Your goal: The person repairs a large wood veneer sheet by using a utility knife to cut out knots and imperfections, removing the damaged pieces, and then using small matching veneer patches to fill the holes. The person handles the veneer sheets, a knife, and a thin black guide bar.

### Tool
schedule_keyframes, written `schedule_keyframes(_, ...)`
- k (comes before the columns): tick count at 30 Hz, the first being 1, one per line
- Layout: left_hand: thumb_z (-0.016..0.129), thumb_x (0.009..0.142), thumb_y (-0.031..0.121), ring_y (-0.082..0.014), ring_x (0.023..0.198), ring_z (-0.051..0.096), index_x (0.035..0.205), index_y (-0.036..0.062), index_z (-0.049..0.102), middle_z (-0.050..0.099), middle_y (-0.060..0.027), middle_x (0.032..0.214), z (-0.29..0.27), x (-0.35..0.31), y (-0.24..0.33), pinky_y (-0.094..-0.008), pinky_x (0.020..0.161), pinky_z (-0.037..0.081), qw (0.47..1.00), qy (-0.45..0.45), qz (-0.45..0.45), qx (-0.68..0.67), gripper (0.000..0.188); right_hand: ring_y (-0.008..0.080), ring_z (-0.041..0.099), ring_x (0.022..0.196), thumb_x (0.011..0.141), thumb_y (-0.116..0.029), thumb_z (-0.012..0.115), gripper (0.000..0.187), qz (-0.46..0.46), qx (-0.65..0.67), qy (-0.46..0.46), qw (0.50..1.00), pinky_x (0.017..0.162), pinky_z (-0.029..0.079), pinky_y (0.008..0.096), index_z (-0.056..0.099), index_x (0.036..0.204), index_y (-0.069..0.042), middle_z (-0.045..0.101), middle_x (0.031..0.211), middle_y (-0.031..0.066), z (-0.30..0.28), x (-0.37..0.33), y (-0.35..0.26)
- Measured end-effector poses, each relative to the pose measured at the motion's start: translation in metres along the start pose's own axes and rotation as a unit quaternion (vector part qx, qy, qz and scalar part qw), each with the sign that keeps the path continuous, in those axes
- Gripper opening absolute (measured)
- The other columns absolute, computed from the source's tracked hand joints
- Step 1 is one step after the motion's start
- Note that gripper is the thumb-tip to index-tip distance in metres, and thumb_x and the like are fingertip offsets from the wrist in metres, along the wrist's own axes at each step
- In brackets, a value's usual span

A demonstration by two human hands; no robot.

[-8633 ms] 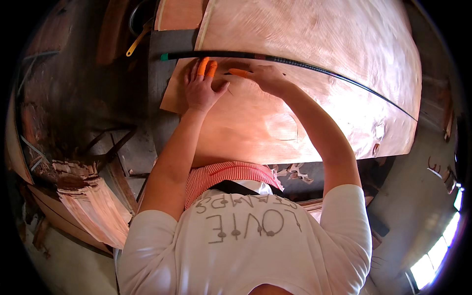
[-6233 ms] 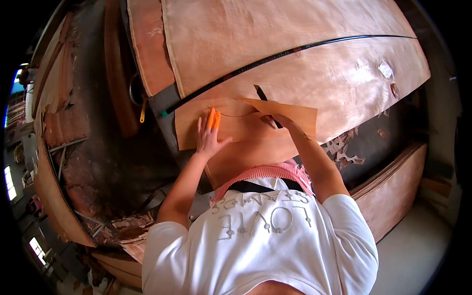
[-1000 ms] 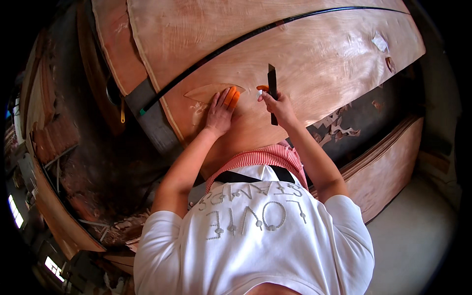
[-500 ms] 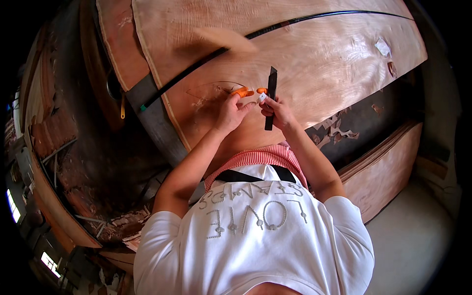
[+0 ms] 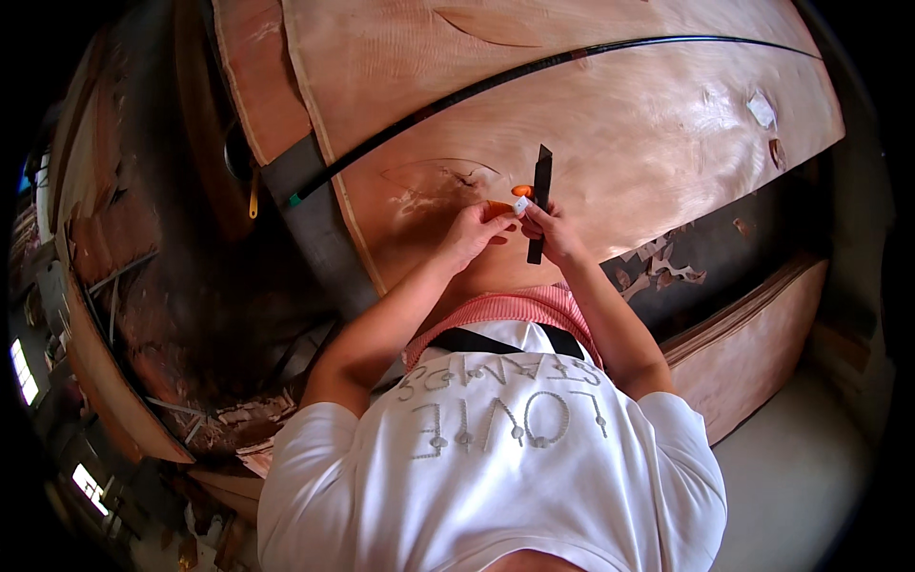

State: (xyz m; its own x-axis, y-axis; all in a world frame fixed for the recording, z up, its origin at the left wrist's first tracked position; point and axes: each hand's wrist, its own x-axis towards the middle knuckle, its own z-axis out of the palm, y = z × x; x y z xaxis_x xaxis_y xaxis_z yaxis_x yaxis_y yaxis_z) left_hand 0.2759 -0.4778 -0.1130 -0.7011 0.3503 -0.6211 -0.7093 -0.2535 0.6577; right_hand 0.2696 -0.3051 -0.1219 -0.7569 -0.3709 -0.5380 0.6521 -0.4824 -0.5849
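My right hand [image 5: 558, 235] is closed round a flat black knife [image 5: 541, 181] with a slanted tip, held upright. The same hand also grips a small white piece [image 5: 521, 205], too small to identify, between thumb and fingers. An orange finger cover [image 5: 522, 191] shows on one of its fingers. Close beside it, my left hand [image 5: 471, 234] has its fingertips pinched together at the white piece; what lies between them is hidden. Its index finger wears an orange cover too. Below both hands spreads a thin wood veneer sheet [image 5: 658, 124], with a leaf-shaped outline round a rough, dark-marked patch [image 5: 459, 179].
A long black rod [image 5: 457, 97] with a green end curves across the sheet. Past it lies a leaf-shaped veneer piece [image 5: 488, 27]. A white scrap [image 5: 761, 110] rests at the far right. Stacked veneer [image 5: 753, 334] stands at right, near loose offcuts [image 5: 658, 262]. An orange-handled tool [image 5: 254, 195] is at left.
The leaf-shaped veneer piece, blurred in motion before, now lies beyond the rod. My left hand has moved right, from spread fingers to a pinch at the white piece.
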Motion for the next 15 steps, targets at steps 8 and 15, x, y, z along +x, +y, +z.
schedule_keyframes(8,0.061,0.083,0.015,-0.0059,0.077,0.056,0.093,0.003,0.062,0.062,-0.0021,0.086,-0.015,-0.002,-0.001,-0.0212,0.064,0.047,0.998,0.003,0.025,0.049,0.016,0.0028,0.033,0.048,0.091,-0.016,0.051,0.016,-0.007,-0.057,-0.008,0.998,0.044,0.026,0.0177,0.054,0.101,-0.005,0.049,0.067,-0.0033,0.005,0.001,-0.001)
schedule_keyframes(15,0.06,0.083,0.015,-0.0053,0.071,0.053,0.1,0.0006,0.061,0.062,-0.0009,0.086,-0.021,0.001,-0.017,-0.0197,0.064,0.044,0.989,0.052,0.098,0.098,0.022,0.0029,0.033,0.048,0.09,-0.017,0.052,0.018,-0.004,-0.042,0.012,0.999,0.044,0.026,0.0176,0.054,0.103,-0.004,0.05,0.069,-0.0029,0.01,0.002,0.001)
